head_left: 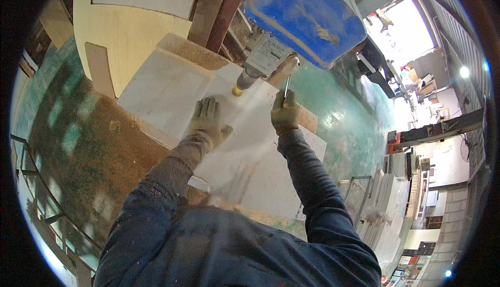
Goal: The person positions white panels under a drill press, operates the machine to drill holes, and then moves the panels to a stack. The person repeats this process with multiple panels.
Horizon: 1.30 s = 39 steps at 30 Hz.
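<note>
My left hand, in a dusty glove, lies flat on a large pale panel with its fingers stretched out and pointing away from me. My right hand, also gloved, is closed round a metal lever on the side of a drill press with a blue cover. The spindle of the press comes down beyond my left hand. At its lower end a round yellow piece is at or just above the panel; I cannot tell whether it touches.
Brown dust covers a board at the panel's far edge and the floor at left. A yellowish panel stands at far left. Stacked pale boards are at right. A metal frame stands at lower left.
</note>
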Tool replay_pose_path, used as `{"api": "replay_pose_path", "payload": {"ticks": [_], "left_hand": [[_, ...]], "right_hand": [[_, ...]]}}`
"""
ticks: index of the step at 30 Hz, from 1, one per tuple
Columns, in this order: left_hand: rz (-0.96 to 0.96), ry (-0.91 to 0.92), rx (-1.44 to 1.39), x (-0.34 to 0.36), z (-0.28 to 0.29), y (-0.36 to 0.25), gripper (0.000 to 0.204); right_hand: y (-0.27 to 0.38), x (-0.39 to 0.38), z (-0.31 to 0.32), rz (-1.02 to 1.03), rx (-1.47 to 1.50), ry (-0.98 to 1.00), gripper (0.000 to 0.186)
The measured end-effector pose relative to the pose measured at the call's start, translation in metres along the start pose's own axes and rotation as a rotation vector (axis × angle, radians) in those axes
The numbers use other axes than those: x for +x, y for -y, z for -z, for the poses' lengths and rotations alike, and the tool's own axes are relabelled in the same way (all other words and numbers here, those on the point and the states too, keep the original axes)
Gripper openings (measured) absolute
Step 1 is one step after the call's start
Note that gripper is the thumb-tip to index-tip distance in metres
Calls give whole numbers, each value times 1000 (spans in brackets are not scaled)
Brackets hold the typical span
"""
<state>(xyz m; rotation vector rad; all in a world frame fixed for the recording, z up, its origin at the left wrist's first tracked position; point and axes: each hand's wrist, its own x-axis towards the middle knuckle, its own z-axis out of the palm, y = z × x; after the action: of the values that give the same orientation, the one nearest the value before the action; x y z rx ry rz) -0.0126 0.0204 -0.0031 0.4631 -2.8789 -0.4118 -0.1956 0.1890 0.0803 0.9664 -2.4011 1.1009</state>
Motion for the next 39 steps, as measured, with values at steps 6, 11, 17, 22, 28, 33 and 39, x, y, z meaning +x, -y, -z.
{"api": "replay_pose_path", "payload": {"ticks": [6,11,17,22,28,33,39], "left_hand": [[-1,-12,37,3,-3,2,94],[-37,-44,66,3,-4,0,93],[-27,28,49,2,4,2,95],[14,44,104,2,-9,6,96],[2,46,158,2,-10,7,94],[12,45,147,2,-6,6,93],[22,81,169,9,5,20,89]], "right_hand": [[79,37,95,132,-405,188,22],[91,106,153,276,-489,-61,32],[10,-9,189,9,-178,-176,45],[-110,-255,244,-806,-467,278,74],[-134,-426,235,-1348,769,65,41],[-108,-407,223,-1328,818,-89,35],[-94,-401,212,-1302,927,-86,29]]}}
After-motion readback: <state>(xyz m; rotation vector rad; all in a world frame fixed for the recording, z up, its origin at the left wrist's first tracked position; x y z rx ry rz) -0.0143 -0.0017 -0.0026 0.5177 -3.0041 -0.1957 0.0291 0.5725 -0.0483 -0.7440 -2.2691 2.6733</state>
